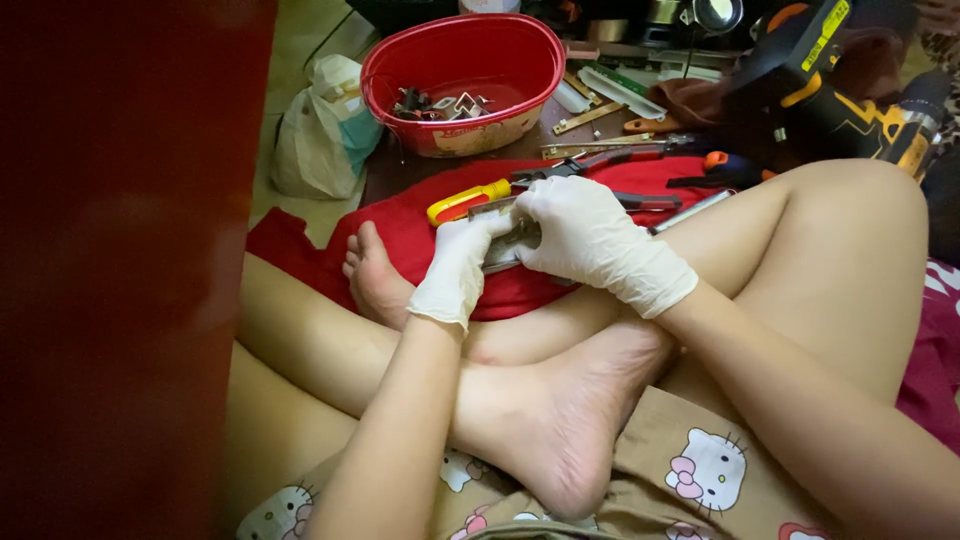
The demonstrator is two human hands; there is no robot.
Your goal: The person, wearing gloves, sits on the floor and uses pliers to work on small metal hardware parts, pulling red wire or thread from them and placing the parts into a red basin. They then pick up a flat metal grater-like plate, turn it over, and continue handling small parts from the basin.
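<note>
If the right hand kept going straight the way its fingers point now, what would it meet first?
The right hand points left across the metal piece it grips, so it would probably meet the left hand first. The yellow-handled screwdriver lies just beyond, though depth is unclear.

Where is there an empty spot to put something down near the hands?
Bare red cloth shows between the foot and the yellow-handled screwdriver. Bare floor lies before the red basin. Right of the basin, metal strips and pliers crowd together.

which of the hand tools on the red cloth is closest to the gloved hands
The yellow-and-red-handled screwdriver, lying just above the left hand. The red-handled pliers lie farther back, toward the red basin.
</note>
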